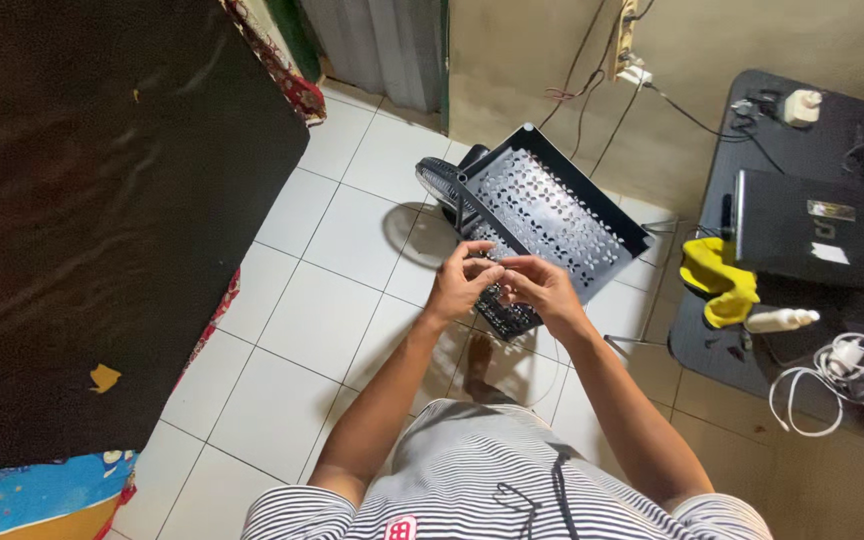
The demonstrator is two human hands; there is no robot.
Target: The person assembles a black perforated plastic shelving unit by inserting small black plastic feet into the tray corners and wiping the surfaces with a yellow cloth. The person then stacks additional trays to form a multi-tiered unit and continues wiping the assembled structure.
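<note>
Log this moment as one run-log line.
left hand: pinching something small | right hand: same, fingertips meeting | below: black perforated tray | floor: white tiles

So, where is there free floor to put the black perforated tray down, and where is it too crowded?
The white tiled floor is bare between the dark mattress and the black perforated tray, which both hands, left and right, touch. It is crowded on the right: the dark desk carries a laptop, yellow cloth, white bottle and white cable.

You have two hands, left hand (463,277) and right hand (542,287), at one black perforated tray (552,215). Far right: one closed laptop (818,230), one yellow cloth (720,280), one white bottle (780,319).
</note>
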